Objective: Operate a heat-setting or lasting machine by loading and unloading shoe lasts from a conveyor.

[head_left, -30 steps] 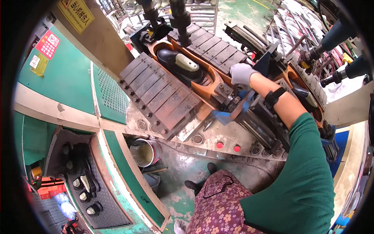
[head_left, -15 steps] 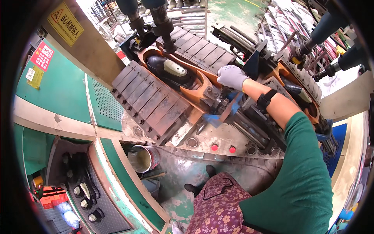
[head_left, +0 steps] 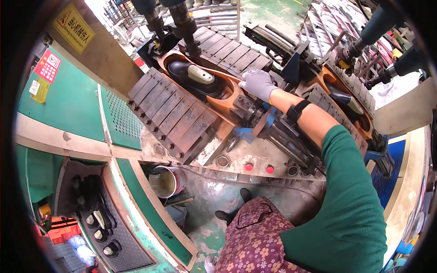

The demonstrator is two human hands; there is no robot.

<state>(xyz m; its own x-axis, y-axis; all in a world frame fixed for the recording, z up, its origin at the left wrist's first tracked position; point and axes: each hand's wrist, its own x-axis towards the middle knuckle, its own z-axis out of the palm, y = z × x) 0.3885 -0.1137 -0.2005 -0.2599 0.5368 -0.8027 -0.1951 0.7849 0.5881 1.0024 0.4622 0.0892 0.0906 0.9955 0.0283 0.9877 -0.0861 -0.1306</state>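
Note:
My right hand [head_left: 258, 85], in a pale grey glove, is over the far right edge of the orange mould [head_left: 233, 101]. Its fingers are curled; whatever they grip, if anything, is hidden. In the mould's cavity a black shoe [head_left: 181, 73] lies around a shoe-shaped core with a pale plate [head_left: 200, 75] on top. Low in the picture, beside the flowered apron, a grey-white patch looks like the glove of my left hand [head_left: 210, 264]. The frame edge cuts it off, and its fingers cannot be made out.
Slatted metal blocks [head_left: 175, 116] flank the mould; dark nozzles [head_left: 185, 29] hang over its far end. A second orange mould [head_left: 327, 82] stands to the right. Red buttons [head_left: 249, 167] line the machine front. A bucket [head_left: 167, 182] and a tray of black shoe parts [head_left: 98, 218] are lower left.
My right hand has shifted left and slightly up along the mould's edge, its fingers more curled. The whole machine sits slightly further left in the picture.

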